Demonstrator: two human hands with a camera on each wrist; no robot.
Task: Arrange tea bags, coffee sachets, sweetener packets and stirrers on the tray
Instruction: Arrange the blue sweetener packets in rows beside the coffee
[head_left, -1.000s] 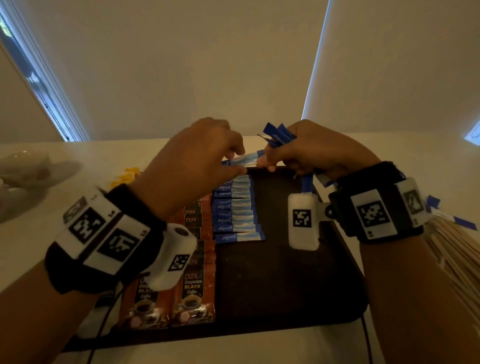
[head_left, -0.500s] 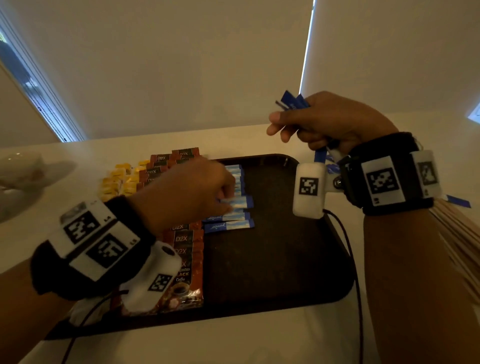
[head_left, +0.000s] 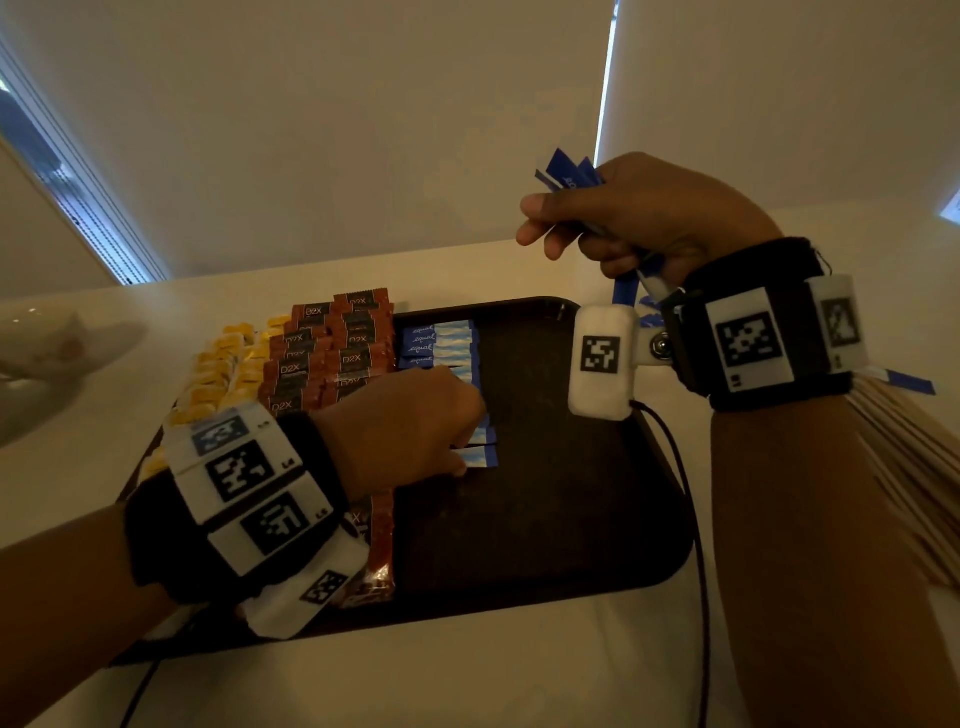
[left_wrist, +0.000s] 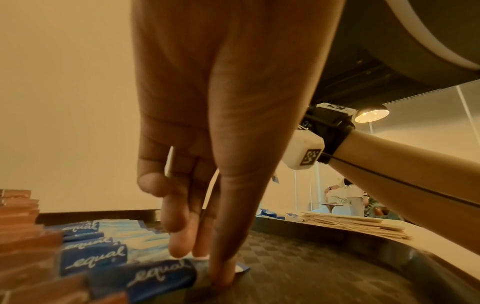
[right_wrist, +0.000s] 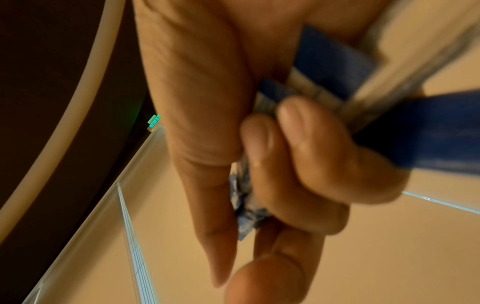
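A dark brown tray holds yellow tea bags on its left, then red-and-black coffee sachets, then a column of blue sweetener packets. At the near end of that column my left hand points down and pinches the light end of the nearest packet between thumb and fingertips; the packet lies flat on the tray. My right hand hovers above the tray's far right corner, gripping a bunch of blue packets. Wooden stirrers lie on the table to the right.
A pale dish sits on the table at the far left. Loose blue packets lie beside the stirrers. The right wrist camera's cable hangs over the tray's right rim. The tray's right half is bare.
The hands met at the tray's far end a second ago. My left hand then came nearer with one packet to the column's near end. My right hand rose with its bunch.
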